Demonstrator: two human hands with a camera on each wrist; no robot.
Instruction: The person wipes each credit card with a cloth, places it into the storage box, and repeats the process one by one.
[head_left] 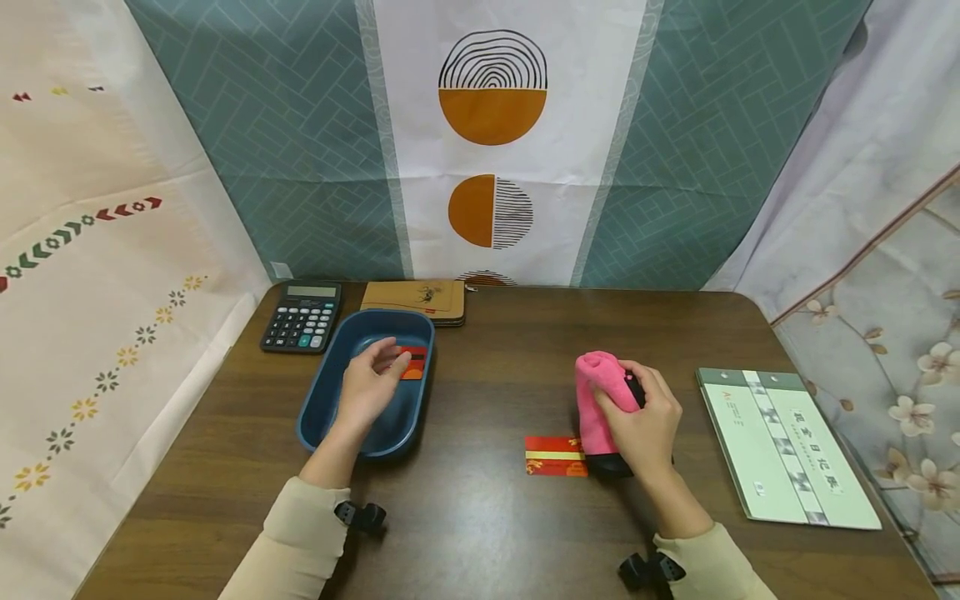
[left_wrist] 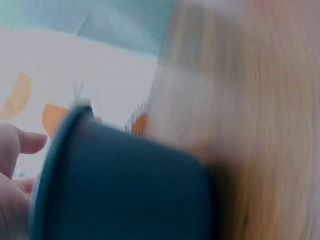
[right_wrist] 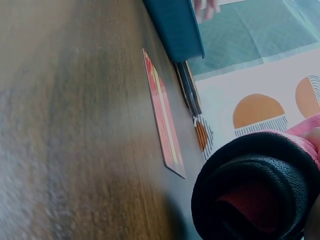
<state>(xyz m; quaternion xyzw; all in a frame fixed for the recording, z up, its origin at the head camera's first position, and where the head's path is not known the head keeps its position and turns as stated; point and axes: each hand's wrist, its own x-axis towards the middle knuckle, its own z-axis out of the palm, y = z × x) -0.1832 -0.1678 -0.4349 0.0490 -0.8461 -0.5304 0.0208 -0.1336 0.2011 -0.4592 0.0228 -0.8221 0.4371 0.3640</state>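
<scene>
My left hand (head_left: 371, 387) is over the dark blue tray (head_left: 315, 421), its fingers loosely bent and apart. Close beside its fingertips, inside the tray, lies a red card (head_left: 413, 367) with a dark stripe, partly covered by the fingers. My right hand (head_left: 648, 417) grips a soft pink roll (head_left: 592, 417) with black parts. Seen from the right wrist, the roll's black end (right_wrist: 240, 150) is coiled and looks leathery. Just left of the roll, a red card with a yellow stripe (head_left: 553, 456) lies flat on the table. The left wrist view is blurred.
A black calculator (head_left: 302, 317) stands behind the tray's left side. Brown notebooks (head_left: 412, 302) lie behind the tray. A pale green notebook (head_left: 783, 450) is at the right of the wooden table (head_left: 480, 533). Cloth hangings (head_left: 495, 167) rise behind the table.
</scene>
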